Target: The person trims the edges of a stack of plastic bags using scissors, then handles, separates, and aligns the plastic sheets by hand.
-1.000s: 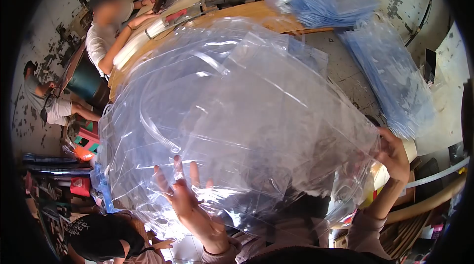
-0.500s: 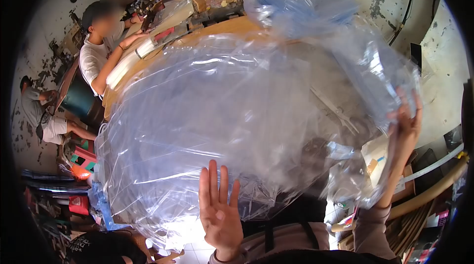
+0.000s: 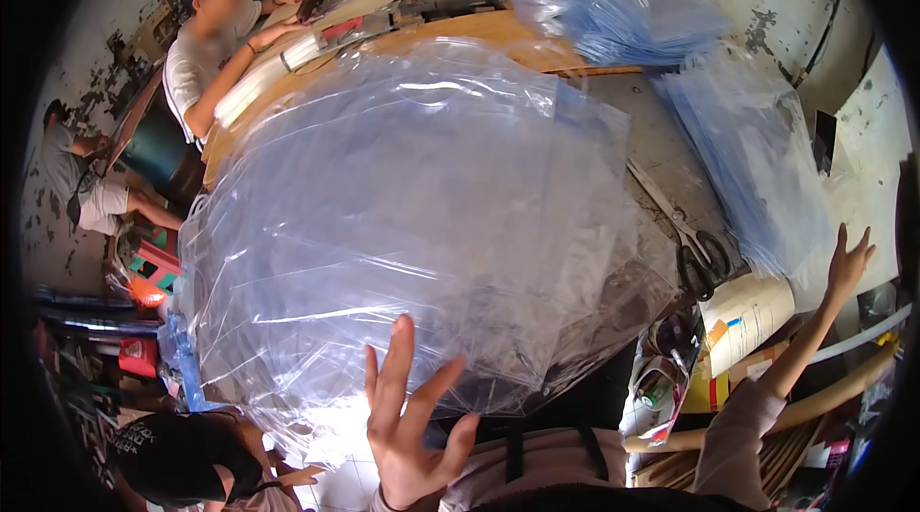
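A large pile of clear plastic sheets (image 3: pixel 412 196) covers most of the table before me. My left hand (image 3: pixel 412 426) is raised above the pile's near edge, fingers spread and holding nothing. Out at the right, my right hand (image 3: pixel 847 268) is also open, just beyond the edge of a stack of bluish plastic sheets (image 3: pixel 747 158). Between this stack and the large pile lies a pair of black-handled scissors (image 3: pixel 704 258). Farther back, a heap of blue plastic sheets (image 3: pixel 623 9) rests at the table's far right.
Someone in a white shirt (image 3: pixel 196 67) works at the table's far left. Another person sits (image 3: pixel 81 167) farther left, and a person in a black cap (image 3: pixel 168 459) is low at the near left. A paper roll (image 3: pixel 747 320) and cardboard tubes (image 3: pixel 805 407) lie at the right.
A clear sheet near my right hand has come down onto the right-hand stack, uncovering the scissors. My right hand has let go and moved right; my left hand's fingers have spread.
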Demonstrator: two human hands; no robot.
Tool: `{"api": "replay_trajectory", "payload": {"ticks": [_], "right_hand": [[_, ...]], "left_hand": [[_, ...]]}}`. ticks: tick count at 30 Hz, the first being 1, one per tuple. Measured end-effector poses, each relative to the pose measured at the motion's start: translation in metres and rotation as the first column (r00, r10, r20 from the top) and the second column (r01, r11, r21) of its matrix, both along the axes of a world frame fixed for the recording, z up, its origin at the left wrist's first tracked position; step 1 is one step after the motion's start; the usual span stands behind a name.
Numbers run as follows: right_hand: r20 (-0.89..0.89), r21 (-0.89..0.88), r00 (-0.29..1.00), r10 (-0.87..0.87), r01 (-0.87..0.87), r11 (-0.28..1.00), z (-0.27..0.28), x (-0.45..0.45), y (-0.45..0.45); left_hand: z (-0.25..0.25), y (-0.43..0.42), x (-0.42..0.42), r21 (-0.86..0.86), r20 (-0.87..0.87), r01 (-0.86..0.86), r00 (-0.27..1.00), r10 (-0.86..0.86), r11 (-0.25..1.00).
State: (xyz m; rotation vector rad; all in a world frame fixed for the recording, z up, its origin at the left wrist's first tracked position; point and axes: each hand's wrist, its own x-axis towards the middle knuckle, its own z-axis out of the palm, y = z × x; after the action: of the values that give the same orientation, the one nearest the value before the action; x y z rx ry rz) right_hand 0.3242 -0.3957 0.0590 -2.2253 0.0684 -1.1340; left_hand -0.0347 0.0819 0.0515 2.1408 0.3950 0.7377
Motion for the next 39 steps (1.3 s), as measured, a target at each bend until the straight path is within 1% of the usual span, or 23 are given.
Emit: {"api": "replay_trajectory", "payload": {"ticks": [1, 2, 3, 4, 6, 8, 10, 14, 16, 20, 23, 24, 26, 27, 28, 30, 31, 33, 34, 36, 37, 38, 39], "right_hand": [[0.056, -0.18, 0.99, -0.128, 0.136, 0.974, -0.003, -0.012, 0.022], [0.133, -0.342, 0.961, -0.242, 0.274, 0.899, -0.006, -0.024, 0.045], [0.11, -0.315, 0.99, -0.092, 0.122, 0.941, -0.004, -0.044, 0.082], [0.094, -0.282, 0.994, 0.06, -0.031, 0.959, -0.001, -0.067, 0.122], [-0.021, -0.088, 0.948, 0.317, -0.317, 0.944, -0.006, -0.097, 0.183], [-0.147, -0.141, 0.876, 0.46, -0.478, 0.867, -0.011, -0.121, 0.224], [-0.216, 0.104, 0.775, 0.594, -0.587, 0.803, -0.014, -0.141, 0.261], [-0.257, 0.15, 0.699, 0.668, -0.654, 0.742, -0.018, -0.158, 0.293], [-0.319, 0.038, 0.606, 0.729, -0.76, 0.649, -0.021, -0.159, 0.295], [-0.376, 0.08, 0.567, 0.733, -0.768, 0.635, -0.026, -0.162, 0.292], [-0.391, 0.093, 0.573, 0.721, -0.754, 0.65, -0.023, -0.167, 0.293], [-0.392, 0.094, 0.574, 0.719, -0.752, 0.652, -0.022, -0.17, 0.294], [-0.364, 0.15, 0.499, 0.786, -0.802, 0.578, -0.02, -0.177, 0.298], [-0.354, 0.137, 0.47, 0.809, -0.829, 0.542, -0.019, -0.181, 0.301], [-0.351, 0.139, 0.473, 0.808, -0.827, 0.544, -0.019, -0.185, 0.304], [-0.368, 0.245, 0.281, 0.887, -0.891, 0.384, -0.019, -0.193, 0.311], [-0.368, 0.247, 0.285, 0.885, -0.888, 0.388, -0.02, -0.198, 0.314], [-0.318, 0.48, 0.152, 0.936, -0.826, 0.297, -0.023, -0.206, 0.322], [-0.319, 0.48, 0.16, 0.934, -0.823, 0.305, -0.026, -0.207, 0.325], [-0.224, 0.672, 0.112, 0.968, -0.701, 0.237, -0.032, -0.209, 0.33], [-0.213, 0.725, 0.055, 0.976, -0.66, 0.195, -0.034, -0.206, 0.329], [-0.212, 0.726, 0.062, 0.975, -0.658, 0.2, -0.034, -0.205, 0.329], [-0.145, 0.791, 0.044, 0.988, -0.596, 0.142, -0.032, -0.205, 0.329]], "left_hand": [[0.004, 0.0, 0.005, 0.181, -0.175, 0.013, 0.984, 0.02, 0.983], [0.006, 0.0, 0.007, 0.351, -0.342, 0.06, 0.937, 0.068, 0.934], [0.002, 0.002, 0.01, 0.418, -0.411, 0.081, 0.905, 0.109, 0.905], [-0.002, 0.002, 0.013, 0.423, -0.415, 0.078, 0.902, 0.116, 0.903], [-0.006, 0.002, 0.02, 0.455, -0.478, 0.065, 0.86, 0.182, 0.888], [-0.006, 0.003, 0.022, 0.515, -0.488, 0.07, 0.843, 0.225, 0.854], [-0.004, 0.005, 0.026, 0.544, -0.493, 0.012, 0.814, 0.308, 0.839], [-0.007, 0.012, 0.031, 0.585, -0.472, -0.022, 0.804, 0.362, 0.811], [-0.005, 0.012, 0.037, 0.407, -0.386, -0.068, 0.891, 0.239, 0.911], [-0.007, 0.012, 0.049, 0.456, -0.354, -0.066, 0.902, 0.249, 0.888], [-0.009, 0.012, 0.055, 0.477, -0.334, -0.065, 0.909, 0.249, 0.877], [-0.007, 0.011, 0.056, 0.502, -0.289, -0.102, 0.916, 0.278, 0.859], [-0.007, 0.011, 0.057, 0.528, -0.247, -0.135, 0.92, 0.304, 0.838], [-0.008, 0.011, 0.058, 0.554, -0.206, -0.16, 0.924, 0.321, 0.817], [-0.008, 0.011, 0.059, 0.579, -0.161, -0.188, 0.928, 0.337, 0.794], [-0.006, 0.009, 0.061, 0.58, -0.158, -0.211, 0.919, 0.362, 0.787], [-0.005, 0.007, 0.061, 0.576, -0.163, -0.233, 0.907, 0.39, 0.784], [-0.003, 0.007, 0.062, 0.587, -0.135, -0.263, 0.901, 0.413, 0.766], [-0.003, 0.007, 0.063, 0.596, -0.104, -0.298, 0.892, 0.44, 0.745], [-0.003, 0.007, 0.058, 0.609, -0.085, -0.303, 0.894, 0.441, 0.733], [-0.004, 0.006, 0.055, 0.62, -0.065, -0.318, 0.89, 0.451, 0.717], [-0.006, 0.004, 0.053, 0.621, -0.066, -0.311, 0.894, 0.443, 0.719], [-0.008, 0.0, 0.051, 0.637, -0.017, -0.333, 0.896, 0.444, 0.695]]}}
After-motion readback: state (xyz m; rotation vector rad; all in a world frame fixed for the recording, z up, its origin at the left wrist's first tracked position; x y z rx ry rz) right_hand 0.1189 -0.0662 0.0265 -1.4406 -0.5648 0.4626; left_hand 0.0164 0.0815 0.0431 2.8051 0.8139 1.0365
